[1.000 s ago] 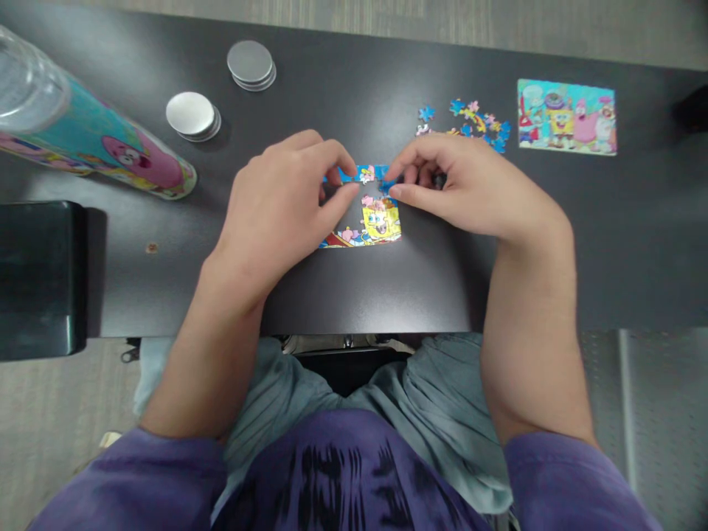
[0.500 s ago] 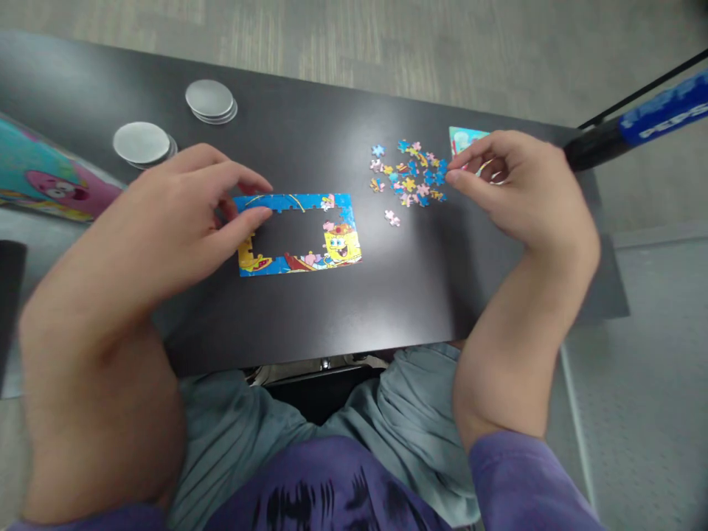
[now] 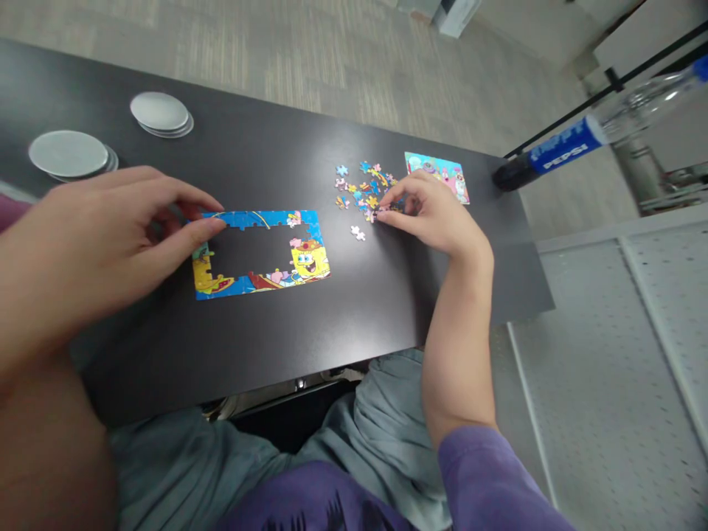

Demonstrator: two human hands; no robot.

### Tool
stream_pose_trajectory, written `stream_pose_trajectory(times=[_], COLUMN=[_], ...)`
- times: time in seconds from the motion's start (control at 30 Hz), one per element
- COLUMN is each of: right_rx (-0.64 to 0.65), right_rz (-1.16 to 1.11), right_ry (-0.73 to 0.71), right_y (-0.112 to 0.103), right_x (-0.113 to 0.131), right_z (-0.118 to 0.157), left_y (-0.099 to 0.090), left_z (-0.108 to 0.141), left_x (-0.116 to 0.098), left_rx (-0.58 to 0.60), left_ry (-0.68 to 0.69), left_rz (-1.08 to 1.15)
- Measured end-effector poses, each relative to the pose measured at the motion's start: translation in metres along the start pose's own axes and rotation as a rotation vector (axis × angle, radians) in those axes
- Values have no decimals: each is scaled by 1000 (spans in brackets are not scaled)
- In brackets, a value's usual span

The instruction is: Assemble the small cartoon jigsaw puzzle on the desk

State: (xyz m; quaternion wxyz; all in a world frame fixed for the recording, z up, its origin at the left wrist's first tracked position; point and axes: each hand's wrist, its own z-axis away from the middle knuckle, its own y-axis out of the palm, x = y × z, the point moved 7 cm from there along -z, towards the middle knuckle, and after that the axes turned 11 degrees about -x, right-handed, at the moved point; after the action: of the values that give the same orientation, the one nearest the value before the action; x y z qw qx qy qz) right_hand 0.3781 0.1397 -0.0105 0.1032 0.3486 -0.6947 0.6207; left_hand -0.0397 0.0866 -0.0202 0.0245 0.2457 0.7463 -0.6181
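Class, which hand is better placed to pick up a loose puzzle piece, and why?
Probably the right hand: it is at the loose pieces, while the left hand is at the puzzle border, away from them.

One head-worn view: the table is looked down on, steeply and forward, from above its near edge, with the lap caught at the bottom. Left hand is seen closest to the lens, right hand farther off. Both right corners are framed, floor is taken in past the far edge, and the left end is cropped.
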Motion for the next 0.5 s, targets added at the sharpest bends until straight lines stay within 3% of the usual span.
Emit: stream_pose_trajectory(times=[0.33, 0.5], right_rx=[254, 226], right_rz=[-171, -172], right_ry=[-122, -35], right_y=[31, 26], right_x=[32, 34], right_z=[-1, 2], left_y=[-7, -11], left_z=[4, 2], left_x=[-12, -16], left_rx=[-105, -79], left_ry=[92, 51], left_rz=[102, 97])
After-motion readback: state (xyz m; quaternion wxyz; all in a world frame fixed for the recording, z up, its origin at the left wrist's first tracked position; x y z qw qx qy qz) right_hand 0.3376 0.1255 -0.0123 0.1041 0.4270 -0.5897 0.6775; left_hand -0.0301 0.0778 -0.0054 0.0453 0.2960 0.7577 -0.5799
